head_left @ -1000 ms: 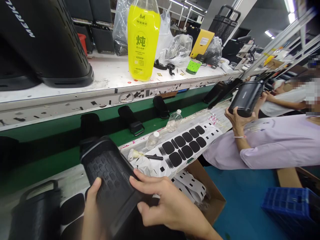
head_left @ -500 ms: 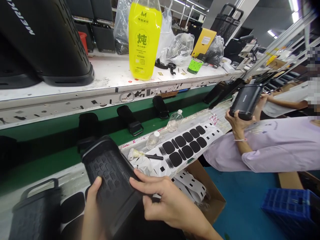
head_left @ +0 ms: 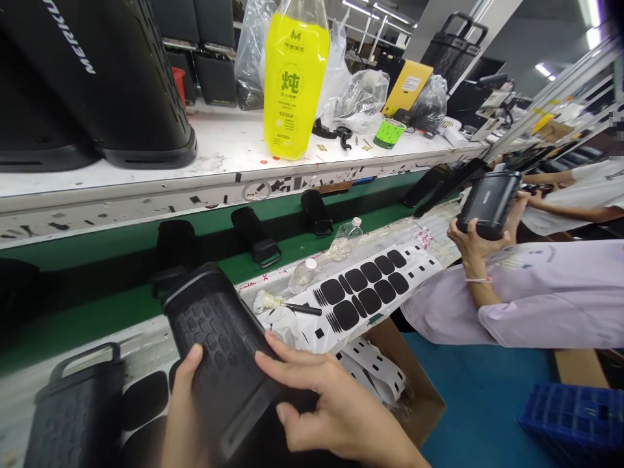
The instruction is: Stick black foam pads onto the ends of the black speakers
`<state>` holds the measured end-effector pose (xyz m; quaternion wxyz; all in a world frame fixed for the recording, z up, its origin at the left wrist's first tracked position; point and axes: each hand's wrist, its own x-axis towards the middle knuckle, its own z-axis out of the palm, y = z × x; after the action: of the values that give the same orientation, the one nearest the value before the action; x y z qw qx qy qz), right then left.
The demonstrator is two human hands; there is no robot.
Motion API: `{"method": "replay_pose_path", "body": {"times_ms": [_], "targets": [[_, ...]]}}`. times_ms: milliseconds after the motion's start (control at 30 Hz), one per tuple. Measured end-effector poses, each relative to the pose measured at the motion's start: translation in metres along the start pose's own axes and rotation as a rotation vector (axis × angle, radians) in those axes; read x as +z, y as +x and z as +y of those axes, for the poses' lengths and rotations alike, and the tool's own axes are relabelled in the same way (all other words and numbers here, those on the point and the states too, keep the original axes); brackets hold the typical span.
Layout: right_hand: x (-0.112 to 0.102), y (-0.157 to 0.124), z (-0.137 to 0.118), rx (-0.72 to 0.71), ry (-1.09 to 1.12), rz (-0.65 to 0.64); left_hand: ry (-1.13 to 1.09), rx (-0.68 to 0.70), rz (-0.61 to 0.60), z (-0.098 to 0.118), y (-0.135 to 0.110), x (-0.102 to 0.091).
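I hold a black speaker housing (head_left: 221,351) tilted with its ribbed underside facing up, at the near edge of the workbench. My left hand (head_left: 182,409) grips its left side, thumb on the ribbed face. My right hand (head_left: 326,406) wraps around its right edge, index finger stretched along the face and the other fingers curled under. Just right of it lies a white backing sheet (head_left: 363,292) carrying several black rubber pads, with a small brush (head_left: 287,305) beside it.
A second black housing with a handle (head_left: 73,409) stands at the lower left. Two small clear bottles (head_left: 346,237) and black parts lie by the green conveyor (head_left: 121,305). A yellow bottle (head_left: 295,78) stands on the upper shelf. A co-worker on the right holds another speaker (head_left: 487,201). A cardboard box (head_left: 414,390) sits below.
My right hand's fingers have curled further around the housing's right edge. The view has drifted slightly left, and the co-worker has raised the other speaker a little.
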<state>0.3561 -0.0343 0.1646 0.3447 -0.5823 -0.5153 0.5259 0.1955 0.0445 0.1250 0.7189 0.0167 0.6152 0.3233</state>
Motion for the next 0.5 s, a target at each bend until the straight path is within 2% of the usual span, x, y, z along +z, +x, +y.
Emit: {"method": "replay_pose_path", "body": {"times_ms": [133,267,333,433,500], "targets": [[-0.002,-0.003,0.011,-0.005,0.061,-0.008,-0.063,-0.037,-0.061,-0.002,0.005,-0.002],[0.000,-0.003,0.030,-0.031,0.169,0.055,-0.049,-0.031,-0.084,-0.010,0.012,-0.009],[0.003,-0.001,0.039,0.009,0.211,0.052,-0.011,0.042,-0.095,-0.015,0.014,-0.014],[0.007,0.005,0.044,0.119,0.280,-0.075,0.071,0.223,-0.155,-0.020,0.011,-0.021],[0.009,0.010,0.043,0.127,0.298,-0.138,0.143,0.308,-0.149,-0.020,0.007,-0.024]]}}
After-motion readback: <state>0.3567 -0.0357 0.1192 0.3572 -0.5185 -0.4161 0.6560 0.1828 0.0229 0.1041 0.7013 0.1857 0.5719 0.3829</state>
